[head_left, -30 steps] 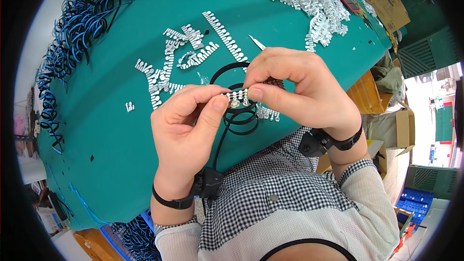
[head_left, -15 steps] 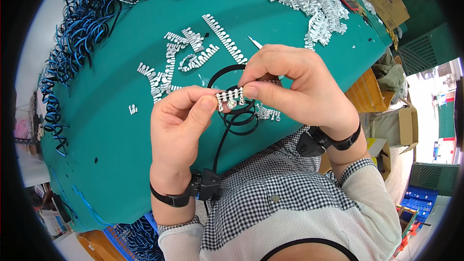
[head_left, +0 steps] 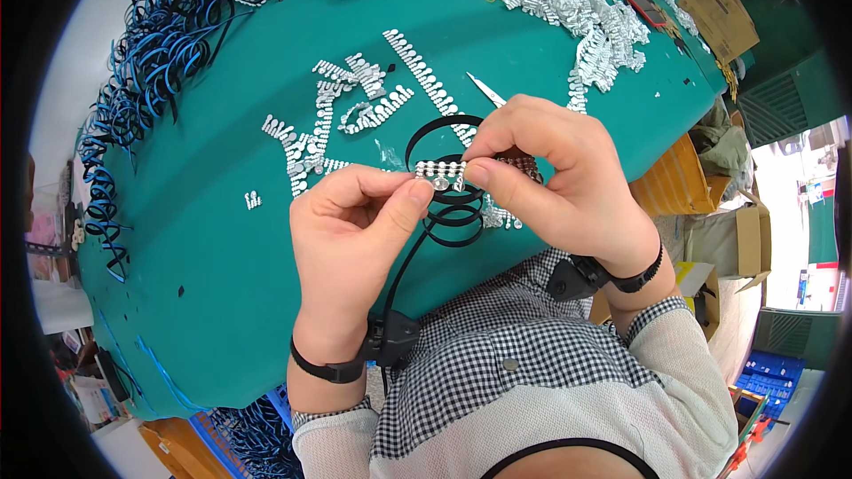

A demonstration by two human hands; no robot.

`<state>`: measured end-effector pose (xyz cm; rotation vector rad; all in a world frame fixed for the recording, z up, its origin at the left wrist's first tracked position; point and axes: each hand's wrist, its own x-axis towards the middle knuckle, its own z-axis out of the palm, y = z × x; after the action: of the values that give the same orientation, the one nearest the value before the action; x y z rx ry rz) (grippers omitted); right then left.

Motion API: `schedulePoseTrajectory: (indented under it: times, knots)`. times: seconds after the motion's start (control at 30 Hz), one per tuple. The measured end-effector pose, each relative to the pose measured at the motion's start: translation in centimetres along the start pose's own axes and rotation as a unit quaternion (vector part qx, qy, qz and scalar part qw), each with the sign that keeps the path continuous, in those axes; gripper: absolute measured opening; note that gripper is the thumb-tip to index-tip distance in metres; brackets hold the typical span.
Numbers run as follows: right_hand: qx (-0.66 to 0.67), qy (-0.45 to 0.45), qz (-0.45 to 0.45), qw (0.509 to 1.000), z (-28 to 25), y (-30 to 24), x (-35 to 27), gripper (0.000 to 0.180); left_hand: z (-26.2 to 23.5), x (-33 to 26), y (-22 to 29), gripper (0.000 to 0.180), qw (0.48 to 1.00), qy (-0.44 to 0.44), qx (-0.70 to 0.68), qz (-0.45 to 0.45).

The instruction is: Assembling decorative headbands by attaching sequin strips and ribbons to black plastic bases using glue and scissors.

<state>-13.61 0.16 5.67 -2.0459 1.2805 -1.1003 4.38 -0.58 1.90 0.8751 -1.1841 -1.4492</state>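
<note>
Hands meet over green table (head_left: 222,302): left hand (head_left: 351,231), right hand (head_left: 555,182) fingertips pinch silver clip strip (head_left: 441,170) above black cable loop (head_left: 448,213).

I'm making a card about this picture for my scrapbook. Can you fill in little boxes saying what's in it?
Left hand: pinches one end of a short silver strip
Right hand: pinches the other end
Under hands: black cable, coiled
Table: green
On table: loose silver strips, a bigger pile
Left edge: blue and black cables
Wrists: black bands
</note>
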Motion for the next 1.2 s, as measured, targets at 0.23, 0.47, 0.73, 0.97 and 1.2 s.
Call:
schedulePoseTrajectory:
  times: [0.23, 0.47, 0.73, 0.97, 1.2]
  knots:
    - [0.029, 0.003, 0.018, 0.999, 0.3, 0.0, -0.2, 0.007, 0.6, -0.6, -1.6, 0.008, 0.954, 0.105, 0.166, 0.227]
    - [0.047, 0.009, -0.003, 0.999, 0.5, 0.0, 0.0, 0.007, 1.3, -0.7, -1.9, 0.01, 0.964, 0.117, 0.07, 0.227]
    - [0.077, -0.007, 0.018, 0.997, -0.2, -0.1, 0.0, 0.007, -0.1, -0.1, -0.8, 0.016, 0.991, -0.022, -0.115, -0.061]
    - [0.079, -0.036, 0.024, 0.996, 0.0, -0.4, 0.2, 0.009, -0.2, 0.4, -0.5, 0.022, 0.992, -0.037, 0.05, 0.112]
    - [0.133, 0.01, 0.008, 0.991, 0.0, -0.2, -0.2, 0.02, 0.0, -0.1, 0.2, 0.009, 0.996, 0.007, 0.024, 0.091]
